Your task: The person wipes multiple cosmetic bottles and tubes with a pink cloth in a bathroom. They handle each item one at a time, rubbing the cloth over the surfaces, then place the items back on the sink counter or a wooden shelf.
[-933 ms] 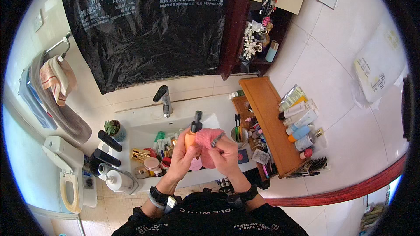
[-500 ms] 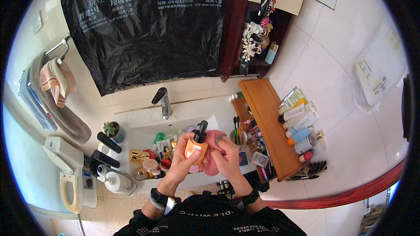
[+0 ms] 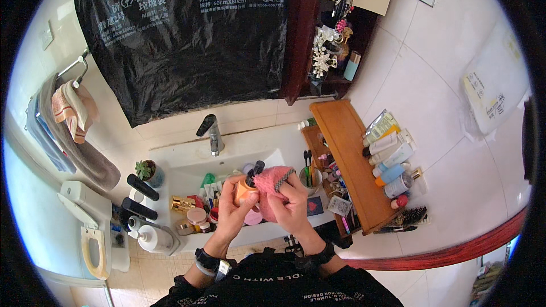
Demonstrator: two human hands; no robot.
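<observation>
An orange pump bottle with a black pump head is gripped in my left hand, tilted above the sink. My right hand holds a pink cloth with a grey-striped edge, pressed against the bottle's upper side by the pump. The cloth covers part of the bottle. Below my hands, the basin is filled with cosmetics, among them a gold-capped container, a round pink jar and a green item.
The chrome faucet stands behind the basin. To the right, a wooden cabinet bears tubes and bottles, with a cup of toothbrushes beside it. At left are a potted succulent, a white pump bottle and a toilet.
The bottle has turned and tipped in my left hand, showing less of its front. The cloth has shifted up alongside the pump, with my right hand still clutching it.
</observation>
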